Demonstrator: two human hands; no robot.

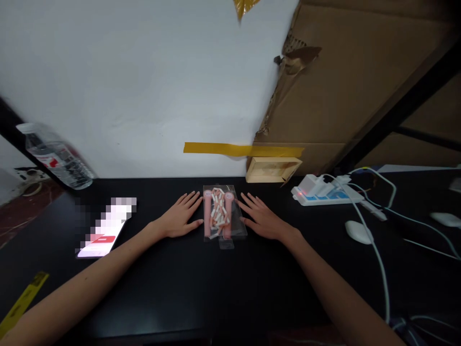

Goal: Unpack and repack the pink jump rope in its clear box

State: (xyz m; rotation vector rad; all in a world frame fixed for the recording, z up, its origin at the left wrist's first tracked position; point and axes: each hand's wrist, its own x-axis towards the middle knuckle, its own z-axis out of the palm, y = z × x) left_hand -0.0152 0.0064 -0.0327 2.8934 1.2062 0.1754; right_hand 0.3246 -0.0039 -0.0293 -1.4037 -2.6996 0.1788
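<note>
A clear plastic bag holding a pink and white beaded jump rope (219, 211) lies flat on the black table (201, 288). Two pink handles run along the bag's length, with the beaded cord bunched between them. My left hand (182, 216) rests palm down at the bag's left side, fingers spread, fingertips close to its edge. On the other side my right hand (262, 217) also lies flat with fingers apart, its fingertips at the bag's right edge. Neither hand grips anything.
A lit phone (108, 230) lies left, near a water bottle (59, 156). Behind the bag stands a shallow wooden box (273, 161) against the wall. To the right are a power strip (327, 197) with plugs, a white mouse (359, 232) and loose cables (376, 259).
</note>
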